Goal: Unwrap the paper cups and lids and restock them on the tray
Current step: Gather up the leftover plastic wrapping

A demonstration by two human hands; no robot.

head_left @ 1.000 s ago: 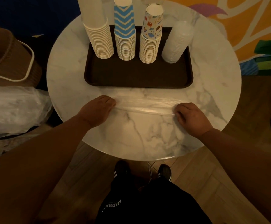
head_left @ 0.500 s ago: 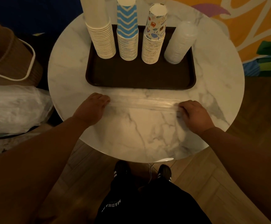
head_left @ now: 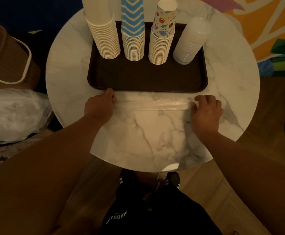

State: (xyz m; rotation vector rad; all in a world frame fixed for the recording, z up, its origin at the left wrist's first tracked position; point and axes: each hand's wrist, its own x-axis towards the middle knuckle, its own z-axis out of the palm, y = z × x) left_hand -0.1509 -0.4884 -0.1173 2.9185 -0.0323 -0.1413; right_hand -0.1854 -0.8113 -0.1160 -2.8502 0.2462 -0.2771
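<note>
A dark brown tray [head_left: 146, 78] sits on the round marble table [head_left: 231, 73]. On it stand three stacks of upside-down paper cups: plain white [head_left: 104, 36], blue chevron [head_left: 133, 34], patterned [head_left: 163, 36]. A stack of clear lids [head_left: 190, 41] stands at the tray's right end. In front of the tray lies a flattened clear plastic wrapper [head_left: 152, 103]. My left hand [head_left: 99, 107] grips its left end with curled fingers. My right hand [head_left: 206, 111] pinches its right end.
A brown woven basket with a white handle [head_left: 7, 60] stands on the floor at left, with a crumpled clear plastic bag [head_left: 11, 114] in front of it. My shoes [head_left: 148, 178] show below the table's near edge on the wooden floor.
Both hands have slid the plastic wrapper away from me, towards the tray's front edge, keeping hold of its ends.
</note>
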